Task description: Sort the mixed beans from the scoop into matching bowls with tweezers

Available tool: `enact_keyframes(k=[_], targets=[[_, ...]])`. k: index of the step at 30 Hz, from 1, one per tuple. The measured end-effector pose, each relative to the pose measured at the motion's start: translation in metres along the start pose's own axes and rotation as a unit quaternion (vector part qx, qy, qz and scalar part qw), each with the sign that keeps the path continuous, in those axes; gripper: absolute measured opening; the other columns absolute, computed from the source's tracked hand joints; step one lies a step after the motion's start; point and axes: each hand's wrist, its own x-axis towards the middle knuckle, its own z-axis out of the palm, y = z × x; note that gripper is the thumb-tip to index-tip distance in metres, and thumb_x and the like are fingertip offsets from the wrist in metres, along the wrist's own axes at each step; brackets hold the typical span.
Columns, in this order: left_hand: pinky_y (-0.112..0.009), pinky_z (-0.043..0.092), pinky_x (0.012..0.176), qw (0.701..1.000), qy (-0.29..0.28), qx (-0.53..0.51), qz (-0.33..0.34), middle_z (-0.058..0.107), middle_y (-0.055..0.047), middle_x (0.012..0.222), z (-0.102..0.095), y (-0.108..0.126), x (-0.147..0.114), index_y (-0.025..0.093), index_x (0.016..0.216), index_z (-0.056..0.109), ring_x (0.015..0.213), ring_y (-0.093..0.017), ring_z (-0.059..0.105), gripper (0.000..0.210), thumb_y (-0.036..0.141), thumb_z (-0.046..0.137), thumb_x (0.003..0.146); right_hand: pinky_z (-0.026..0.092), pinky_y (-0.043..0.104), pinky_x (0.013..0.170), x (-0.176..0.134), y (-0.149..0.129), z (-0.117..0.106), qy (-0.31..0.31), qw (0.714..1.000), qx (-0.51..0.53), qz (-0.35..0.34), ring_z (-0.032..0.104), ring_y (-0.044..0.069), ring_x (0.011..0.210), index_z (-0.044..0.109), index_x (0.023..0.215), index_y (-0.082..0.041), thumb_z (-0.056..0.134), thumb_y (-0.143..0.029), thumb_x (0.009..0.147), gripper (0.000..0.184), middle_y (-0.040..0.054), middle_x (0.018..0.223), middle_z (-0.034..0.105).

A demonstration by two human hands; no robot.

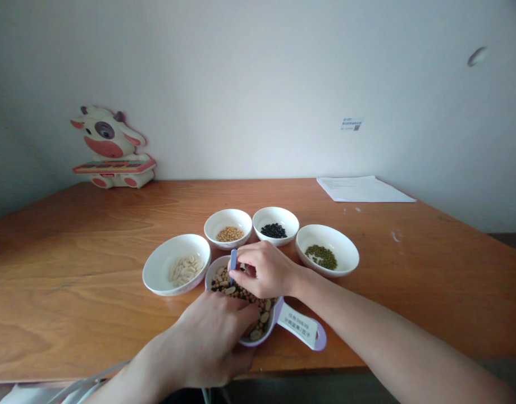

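A white bowl [277, 317] with a lilac rim and a labelled handle [302, 326] stands near the table's front edge. Mixed beans and peanuts [264, 317] fill it. My left hand [211, 334] grips its near left side, with the fingers reaching over the rim among the beans; the fingertips are hidden. Above the bowl, my right hand [266, 269] is closed around a bluish-purple pair of tweezers [233, 261], pointing down into the mix. What their tips touch cannot be seen.
Behind stand white bowls of pale peanuts or seeds [186, 270], yellow soybeans [229, 234], black beans [273, 230] and green mung beans [322, 256]. A cow-shaped toy keyboard [114, 163] sits at the back left; paper sheets [365, 189] lie at the back right.
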Motion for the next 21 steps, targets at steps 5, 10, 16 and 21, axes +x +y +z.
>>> enact_keyframes(k=[5,10,16,21], targets=[[-0.033,0.047,0.074,1.000,-0.001,-0.007,0.011,0.066,-0.005,0.091,0.0008,-0.0018,-0.0009,0.022,0.091,0.057,0.083,-0.022,0.061,0.014,0.023,0.062,0.078,0.036,0.023,0.052,-0.0004,0.0030,0.0017,0.014,1.000,0.008,-0.009,0.046,0.010,0.053,0.054,0.060,-0.015,0.058,-0.017,0.084,0.024,-0.0007,0.059,0.056],[-0.035,0.048,0.077,1.000,0.001,-0.003,0.011,0.066,-0.005,0.093,0.0019,-0.0025,-0.0010,0.022,0.092,0.057,0.087,-0.024,0.061,0.016,0.024,0.063,0.078,0.037,0.024,0.053,-0.0007,0.0043,0.0029,0.025,0.999,0.016,-0.015,0.048,0.010,0.054,0.056,0.063,-0.015,0.055,-0.017,0.085,0.022,0.0007,0.060,0.057],[-0.033,0.046,0.073,1.000,0.001,0.006,0.007,0.067,-0.004,0.090,0.0028,-0.0017,-0.0011,0.022,0.089,0.055,0.083,-0.022,0.061,0.016,0.022,0.063,0.075,0.039,0.024,0.054,-0.0023,0.0049,0.0041,0.049,0.999,0.019,-0.009,0.047,0.011,0.055,0.058,0.065,-0.015,0.054,-0.018,0.085,0.020,0.0007,0.061,0.057],[-0.030,0.039,0.061,1.000,-0.005,-0.001,-0.002,0.064,0.002,0.082,0.0018,-0.0001,-0.0011,0.022,0.079,0.051,0.070,-0.018,0.056,0.013,0.020,0.061,0.071,0.036,0.024,0.050,-0.0010,0.0015,-0.0016,0.083,0.996,0.037,0.001,0.043,0.009,0.050,0.055,0.060,-0.016,0.054,-0.018,0.083,0.023,-0.0014,0.055,0.052]])
